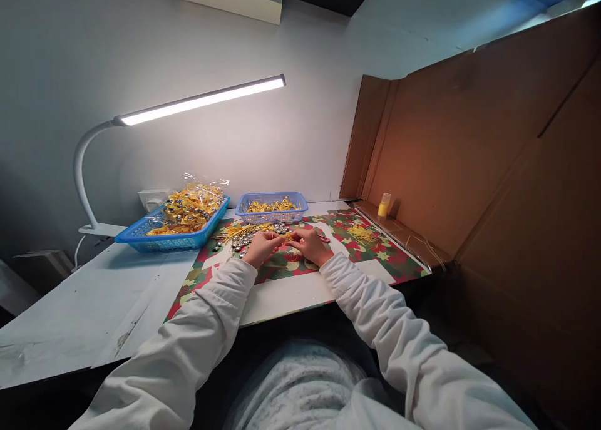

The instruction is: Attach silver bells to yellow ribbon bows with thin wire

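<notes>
Nearest you, at six o'clock, is your grey lap [300, 386], with your two white sleeves [206, 311] reaching from either side over the white table [94, 305]. Straight ahead at twelve lies a red, green and yellow patterned mat [286, 268], and your hands are over it.

Your left hand [263, 247] has its fingers drawn together in a pinch at a small yellow piece [287, 236]. Your right hand [310, 245] meets it from the other side, thumb and fingertips closed on the same piece, so it sits between your two hands at twelve. Its exact shape is too small to tell.

At ten o'clock from your left hand, silver beads [243, 239] lie heaped on the mat, close by. A red item [323, 239] shows just beyond your right hand, and thin yellow strands [364, 234] lie at one o'clock from your lap.

Farther off, a blue basket [159, 243] at eleven bears a heap of yellow pieces and clear plastic; a smaller basket [272, 218], just short of twelve, holds more. A yellow bottle [384, 206] stands at one, beside the cardboard [446, 136]. A lit lamp [201, 101] stretches from ten toward twelve before the wall [310, 142].
</notes>
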Demonstrator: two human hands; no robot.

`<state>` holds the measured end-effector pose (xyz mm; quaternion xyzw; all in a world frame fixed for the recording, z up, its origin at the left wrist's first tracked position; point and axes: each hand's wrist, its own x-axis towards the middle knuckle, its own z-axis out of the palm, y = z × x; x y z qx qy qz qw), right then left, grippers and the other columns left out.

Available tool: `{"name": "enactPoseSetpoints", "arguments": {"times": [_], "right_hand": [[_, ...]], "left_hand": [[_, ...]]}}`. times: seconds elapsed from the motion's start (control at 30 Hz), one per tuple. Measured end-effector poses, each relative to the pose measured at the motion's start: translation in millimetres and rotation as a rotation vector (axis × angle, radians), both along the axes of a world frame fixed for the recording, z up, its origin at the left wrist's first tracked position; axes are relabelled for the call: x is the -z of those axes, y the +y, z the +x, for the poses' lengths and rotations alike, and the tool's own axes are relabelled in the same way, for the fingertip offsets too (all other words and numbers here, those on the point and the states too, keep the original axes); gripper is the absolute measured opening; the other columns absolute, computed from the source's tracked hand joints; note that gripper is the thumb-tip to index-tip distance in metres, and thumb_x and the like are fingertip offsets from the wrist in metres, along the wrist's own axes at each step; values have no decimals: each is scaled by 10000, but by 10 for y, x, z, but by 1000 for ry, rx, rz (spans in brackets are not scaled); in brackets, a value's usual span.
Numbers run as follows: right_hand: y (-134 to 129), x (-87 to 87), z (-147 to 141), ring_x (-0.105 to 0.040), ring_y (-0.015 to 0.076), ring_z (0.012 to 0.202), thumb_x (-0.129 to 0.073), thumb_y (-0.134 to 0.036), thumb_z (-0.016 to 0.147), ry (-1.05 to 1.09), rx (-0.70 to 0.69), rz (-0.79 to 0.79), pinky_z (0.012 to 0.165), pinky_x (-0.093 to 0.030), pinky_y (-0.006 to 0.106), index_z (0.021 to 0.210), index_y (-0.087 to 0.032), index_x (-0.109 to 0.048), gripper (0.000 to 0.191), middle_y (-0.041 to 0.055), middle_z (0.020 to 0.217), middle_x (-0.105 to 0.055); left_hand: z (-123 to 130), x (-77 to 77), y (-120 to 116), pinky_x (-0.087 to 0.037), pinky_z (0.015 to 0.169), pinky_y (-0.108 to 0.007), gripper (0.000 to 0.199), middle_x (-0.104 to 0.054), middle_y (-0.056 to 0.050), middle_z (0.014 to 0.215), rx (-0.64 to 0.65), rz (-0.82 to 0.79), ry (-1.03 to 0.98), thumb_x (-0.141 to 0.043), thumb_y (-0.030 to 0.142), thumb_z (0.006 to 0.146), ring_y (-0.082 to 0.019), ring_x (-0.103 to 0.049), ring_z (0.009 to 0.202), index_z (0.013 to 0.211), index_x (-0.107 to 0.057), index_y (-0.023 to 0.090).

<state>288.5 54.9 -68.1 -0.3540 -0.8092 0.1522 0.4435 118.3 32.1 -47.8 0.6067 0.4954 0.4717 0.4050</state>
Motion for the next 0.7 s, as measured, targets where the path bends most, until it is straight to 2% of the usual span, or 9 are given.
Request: {"name": "enactPoseSetpoints", "arguments": {"times": [0.17,0.23,0.3,0.37,0.47,0.57,0.7], "right_hand": [[-22,-12,-5,-542,139,631,-641,-303,803,-20,21,-7,628,-414,269,707,-178,-630,158,15,685,-639],[-41,-42,3,-565,149,691,-665,-270,760,-11,6,-14,665,-438,273,813,-170,-651,114,25,767,-659],[-57,-80,15,-588,164,788,-662,-213,724,21,-6,-19,730,-461,286,959,-171,-653,240,39,887,-678],[-67,-114,21,-594,168,843,-611,-166,736,87,6,-18,792,-468,302,1017,-180,-649,284,43,961,-686],[-67,-133,3,-602,167,816,-565,-177,791,164,46,4,806,-468,312,881,-176,-680,146,50,908,-699],[-55,-112,-41,-605,170,781,-619,-220,787,164,61,20,767,-467,304,755,-173,-680,83,53,810,-696],[-41,-78,-93,-605,165,753,-653,-226,767,205,62,-3,727,-466,290,700,-174,-671,86,49,773,-692]], "left_hand": [[-6,15,9,-305,450,-224,311,-484,24,444,-9,-6,27,-699,439,552,-87,-399,441,515,-567,159],[-12,1,-2,-320,469,-233,316,-492,21,460,-18,17,53,-685,455,554,-98,-412,457,529,-570,162],[-21,-17,-17,-317,492,-238,312,-481,25,465,-43,98,136,-656,456,579,-103,-408,474,521,-554,167],[-28,-31,-33,-289,510,-238,311,-433,38,456,-91,227,261,-623,433,617,-97,-371,488,488,-502,177],[-27,-43,-53,-251,526,-245,325,-373,49,452,-157,377,419,-587,386,660,-95,-319,505,466,-417,189],[-12,-46,-68,-238,531,-255,304,-378,45,454,-167,424,504,-566,353,682,-105,-317,509,479,-402,196],[15,-39,-80,-228,536,-266,312,-352,45,437,-138,455,542,-563,326,689,-109,-299,497,470,-380,200]]}}
